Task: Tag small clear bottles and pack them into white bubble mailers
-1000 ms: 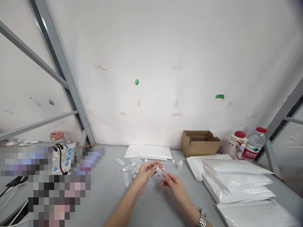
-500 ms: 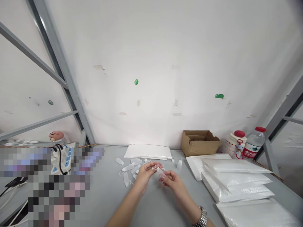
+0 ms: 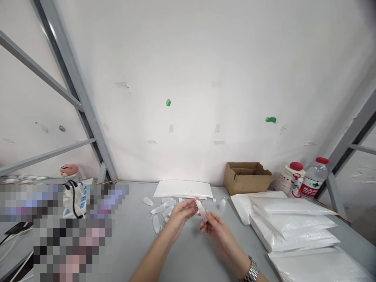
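Observation:
A small translucent dropper bottle (image 3: pixel 202 210) with a thin pointed nozzle is tilted, its tip up and to the left. My right hand (image 3: pixel 216 225) pinches it near the base between thumb and fingers. Around the nozzle end are the fingers of my left hand (image 3: pixel 182 214), bent together behind and beside it; their exact grip is partly hidden by the bottle. Several similar bottles (image 3: pixel 158 209) lie loose on the grey table left of my hands. Another small bottle (image 3: pixel 222 204) stands upright to the right, with a tiny white cap (image 3: pixel 214 200) beside it.
White padded envelopes (image 3: pixel 293 227) are stacked at the right. Behind them stand a cardboard box (image 3: pixel 248 178), a cream jug with a red lid (image 3: pixel 292 178) and a water bottle (image 3: pixel 315 178). A white sheet (image 3: pixel 182 188) lies by the wall. A power strip (image 3: pixel 78 199) sits left.
The dropper bottle has become more upright and shows more clearly between my hands. My right fingers have shifted toward its base, and my left fingers have straightened somewhat at the nozzle.

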The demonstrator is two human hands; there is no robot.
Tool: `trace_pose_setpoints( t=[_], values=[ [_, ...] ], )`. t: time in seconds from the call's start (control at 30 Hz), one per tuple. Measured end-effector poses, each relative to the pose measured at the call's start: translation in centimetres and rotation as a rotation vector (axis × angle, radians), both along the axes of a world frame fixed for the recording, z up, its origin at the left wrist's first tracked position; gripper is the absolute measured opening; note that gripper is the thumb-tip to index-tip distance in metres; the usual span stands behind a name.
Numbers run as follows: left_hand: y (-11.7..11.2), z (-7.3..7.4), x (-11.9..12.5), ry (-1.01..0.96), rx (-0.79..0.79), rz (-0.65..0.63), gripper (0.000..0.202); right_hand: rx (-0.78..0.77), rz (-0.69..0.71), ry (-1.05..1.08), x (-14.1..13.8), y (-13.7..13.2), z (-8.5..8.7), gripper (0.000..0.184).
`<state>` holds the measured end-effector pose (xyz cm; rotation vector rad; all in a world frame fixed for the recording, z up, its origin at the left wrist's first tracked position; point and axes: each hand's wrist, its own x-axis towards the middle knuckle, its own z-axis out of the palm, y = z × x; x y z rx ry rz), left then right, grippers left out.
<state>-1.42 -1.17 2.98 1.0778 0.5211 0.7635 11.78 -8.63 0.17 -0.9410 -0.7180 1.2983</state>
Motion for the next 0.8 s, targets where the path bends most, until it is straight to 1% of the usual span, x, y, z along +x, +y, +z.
trace_pose_setpoints(
  t=[0.13, 0.23, 0.33, 0.43, 0.5, 0.6, 0.8],
  values=[
    [0.0, -0.1, 0.1, 0.071, 0.092, -0.004, 0.038, 0.033, -0.120, -0.209, 0.1, 0.2, 0.0, 0.039],
    [0.0, -0.4, 0.2, 0.079, 0.102, 0.035, 0.033, 0.079, -0.180, -0.302, -0.3, 0.2, -0.1, 0.040],
    [0.1, -0.5, 0.3, 0.096, 0.096, 0.092, 0.033, 0.111, -0.245, -0.423, -0.6, -0.1, -0.3, 0.034],
    [0.2, -0.6, 0.3, 0.125, 0.105, 0.179, 0.032, 0.115, -0.334, -0.604, -0.7, -0.6, -0.5, 0.026],
    [0.2, -0.7, 0.3, 0.130, 0.112, 0.218, 0.033, 0.118, -0.395, -0.687, -0.7, -0.9, -0.4, 0.025],
    [0.1, -0.8, 0.3, 0.101, 0.120, 0.193, 0.035, 0.132, -0.441, -0.732, -0.6, -1.1, -0.2, 0.025],
    [-0.2, -0.6, 0.5, 0.114, 0.113, 0.158, 0.028, 0.119, -0.437, -0.762, -0.6, -1.0, -0.4, 0.026]
  ],
)
